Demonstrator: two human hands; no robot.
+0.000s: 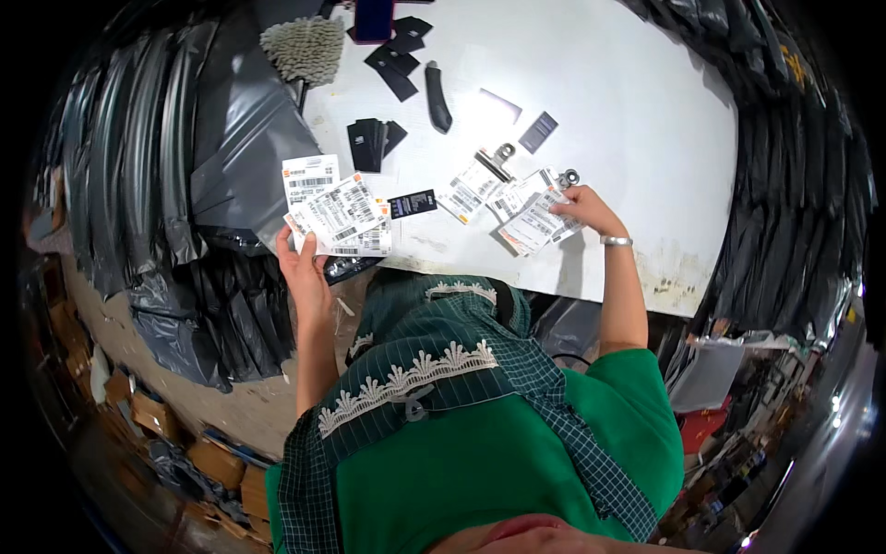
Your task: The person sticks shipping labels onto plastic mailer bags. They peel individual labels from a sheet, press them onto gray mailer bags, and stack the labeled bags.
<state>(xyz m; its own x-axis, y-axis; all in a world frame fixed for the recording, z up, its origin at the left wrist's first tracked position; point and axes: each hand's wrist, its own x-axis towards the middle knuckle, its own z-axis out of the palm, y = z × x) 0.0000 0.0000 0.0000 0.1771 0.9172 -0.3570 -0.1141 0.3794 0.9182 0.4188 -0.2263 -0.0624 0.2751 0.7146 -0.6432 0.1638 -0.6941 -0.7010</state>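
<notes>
At the far left, limp black plastic bags (245, 120) are heaped beside the worktop (646, 120). Next, the left-hand labels (346, 210), a loose, fanned bunch of white printed slips, are held over the worktop's near left edge by the left hand (307, 263), which is closed narrow on the lower left corner with the thumb laid on top. These slips look very light and thin, with some stiffness along their length; being smooth, they are likely to slide over one another, so the bunch is best pinched through all its layers, near a corner or a short edge, where the print is left uncovered.

To the right, a fan of black cards (367, 145) is laid on the worktop, and a single dark card (412, 203) is seen just beside the labels; these can be judged stiffer and slicker, and are best lifted by an edge.

Further right, the middle labels (469, 192) are topped by a metal bulldog clip (498, 164); a firm hold is offered there, since the sheets should be kept together by it.

At the right, the right-hand labels (537, 220) are pinched at their right end by the right hand (591, 210), its fingers drawn narrow. A second clip (569, 177) is seen just above those fingers; whether these sheets are gripped by it cannot be told. Creased edges are the main risk if they are squeezed hard.
</notes>
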